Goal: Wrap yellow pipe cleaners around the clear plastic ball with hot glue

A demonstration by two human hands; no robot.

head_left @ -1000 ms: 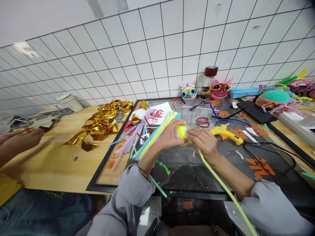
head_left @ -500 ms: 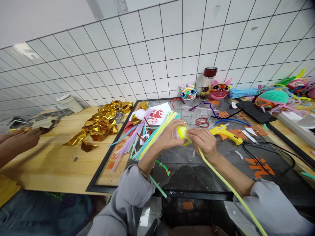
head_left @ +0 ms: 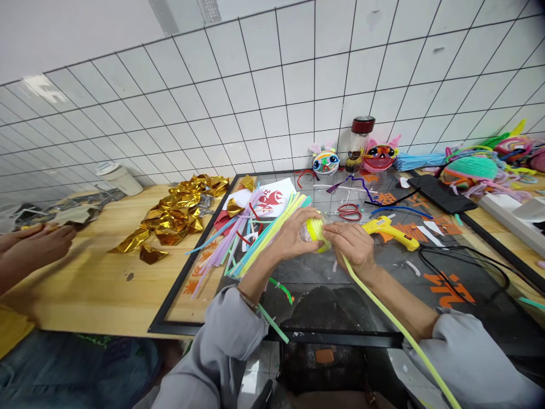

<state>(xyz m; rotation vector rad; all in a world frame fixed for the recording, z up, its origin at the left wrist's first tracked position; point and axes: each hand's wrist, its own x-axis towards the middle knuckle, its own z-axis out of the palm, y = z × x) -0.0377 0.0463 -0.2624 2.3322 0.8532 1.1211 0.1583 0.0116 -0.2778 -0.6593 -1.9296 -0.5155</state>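
My left hand point(head_left: 296, 234) is closed around a small rounded clear piece point(head_left: 314, 229) that has bright yellow cord wound around it. At its right side, my right hand point(head_left: 352, 245) pinches the yellow cord point(head_left: 394, 319), and the loose length trails down over the forearm to the lower right. The fingers of both hands nearly meet at the winding, hiding part of it. A bundle of pastel fuzzy craft stems point(head_left: 259, 241) lies beside my left wrist. Just right of my right hand rests a yellow glue gun point(head_left: 392, 232).
Red-handled scissors point(head_left: 349, 212), a lidded bottle point(head_left: 360, 145) and two decorated animal faces point(head_left: 326, 161) are behind my hands. Crumpled gold foil point(head_left: 174, 213) lies left. A black cable point(head_left: 472, 250) loops at right. Another person's hands point(head_left: 40, 250) work at far left.
My hands and the wound piece have hardly moved. At far left, the other person's hands have shifted slightly.
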